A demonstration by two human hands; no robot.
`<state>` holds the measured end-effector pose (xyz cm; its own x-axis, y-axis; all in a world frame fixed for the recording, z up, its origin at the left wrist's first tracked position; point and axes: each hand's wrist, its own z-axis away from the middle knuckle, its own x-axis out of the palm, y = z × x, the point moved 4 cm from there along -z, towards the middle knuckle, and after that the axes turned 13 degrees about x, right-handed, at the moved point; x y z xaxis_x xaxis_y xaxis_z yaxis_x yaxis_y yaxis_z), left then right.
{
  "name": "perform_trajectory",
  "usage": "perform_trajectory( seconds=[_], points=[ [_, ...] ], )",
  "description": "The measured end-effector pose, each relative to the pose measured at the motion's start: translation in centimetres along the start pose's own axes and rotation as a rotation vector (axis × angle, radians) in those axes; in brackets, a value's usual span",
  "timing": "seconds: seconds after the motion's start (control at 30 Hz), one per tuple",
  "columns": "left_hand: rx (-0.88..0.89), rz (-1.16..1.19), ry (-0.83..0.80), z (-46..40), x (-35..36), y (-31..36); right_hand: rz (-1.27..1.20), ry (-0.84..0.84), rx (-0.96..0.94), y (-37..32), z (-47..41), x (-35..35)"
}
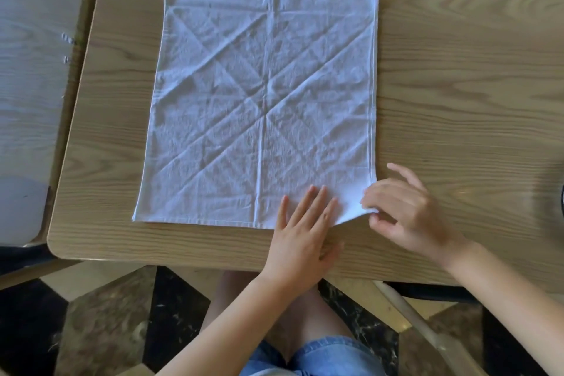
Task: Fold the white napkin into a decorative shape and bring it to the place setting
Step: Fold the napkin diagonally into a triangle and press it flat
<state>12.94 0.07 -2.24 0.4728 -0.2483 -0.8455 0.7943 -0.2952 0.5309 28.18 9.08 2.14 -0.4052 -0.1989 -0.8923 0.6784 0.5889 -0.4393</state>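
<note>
White napkin [259, 101] flat, left hand [302, 232] pressing, right hand [406, 214] pinching corner

A wood-grain table [457, 85] carries a creased white napkin [259, 101] spread flat, its near right corner lifted.

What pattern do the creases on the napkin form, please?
Crossing diagonals and a centre line on the napkin, in the head view.

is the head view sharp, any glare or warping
Head view: slightly soft overall; the right hand pinching the napkin corner looks blurred; wide-angle lens bows the table edges; pale glare washes the neighbouring surface at left; creases stay readable.
</note>
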Motion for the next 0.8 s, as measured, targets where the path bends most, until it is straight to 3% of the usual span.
perform_trajectory(
  seconds=[0.1,0.23,0.53,0.8],
  points=[
    [-0.073,0.222,0.161,-0.2,-2.9,-1.0,-0.117,0.084,0.090,-1.2,-3.9,-1.7],
    [-0.365,0.412,0.327,-0.1,-7.9,-4.3,-0.256,0.150,0.145,-3.6,-10.1,-3.4],
    [-0.423,0.309,0.509,-1.2,-17.4,-13.7,-0.435,0.087,0.254,-7.2,-24.3,-1.8],
    [-0.391,0.144,0.447,-2.9,-20.2,-22.8,-0.304,-0.040,0.227,-9.0,-35.0,5.0]
  ],
)
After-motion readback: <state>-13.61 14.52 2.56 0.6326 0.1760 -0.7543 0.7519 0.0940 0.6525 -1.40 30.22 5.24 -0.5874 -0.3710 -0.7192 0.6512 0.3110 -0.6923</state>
